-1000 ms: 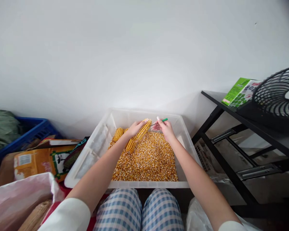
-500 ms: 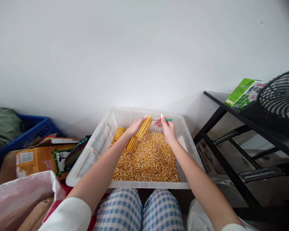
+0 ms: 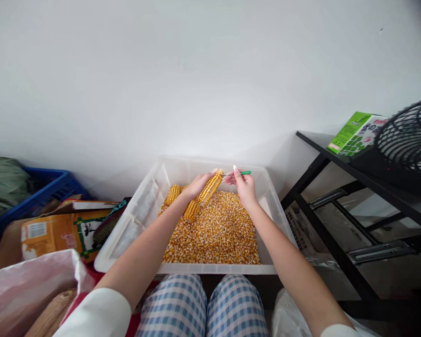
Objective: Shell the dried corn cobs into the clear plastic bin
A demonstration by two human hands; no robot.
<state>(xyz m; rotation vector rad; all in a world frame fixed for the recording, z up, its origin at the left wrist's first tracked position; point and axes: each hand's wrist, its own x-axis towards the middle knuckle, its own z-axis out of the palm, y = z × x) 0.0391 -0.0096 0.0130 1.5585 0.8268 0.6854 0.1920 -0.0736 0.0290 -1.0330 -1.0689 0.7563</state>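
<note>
My left hand (image 3: pixel 198 185) is closed around a yellow corn cob (image 3: pixel 210 185), which it holds tilted above the bin. A strip along the cob's side looks bare of kernels. In my right hand (image 3: pixel 244 185) is a thin metal tool with a green handle (image 3: pixel 246 172), resembling a small screwdriver or awl; its tip meets the upper end of the cob. Loose corn kernels (image 3: pixel 217 234) cover the floor of a translucent plastic bin (image 3: pixel 217 268). Other cobs lie on the kernels, one at the left (image 3: pixel 173 193) and one below the held cob (image 3: pixel 191 211).
Right of the bin, a black metal frame table (image 3: pixel 331 157) carries a green and white box (image 3: pixel 354 133) and a black fan (image 3: pixel 409 135). To the left are a blue crate (image 3: pixel 51 182), an orange printed carton (image 3: pixel 52 234) and a white sack (image 3: pixel 38 274). A white wall rises behind.
The held cob and my left hand have shifted slightly right. The tool has tilted a little, its green handle now slightly higher, with its tip still at the cob.
</note>
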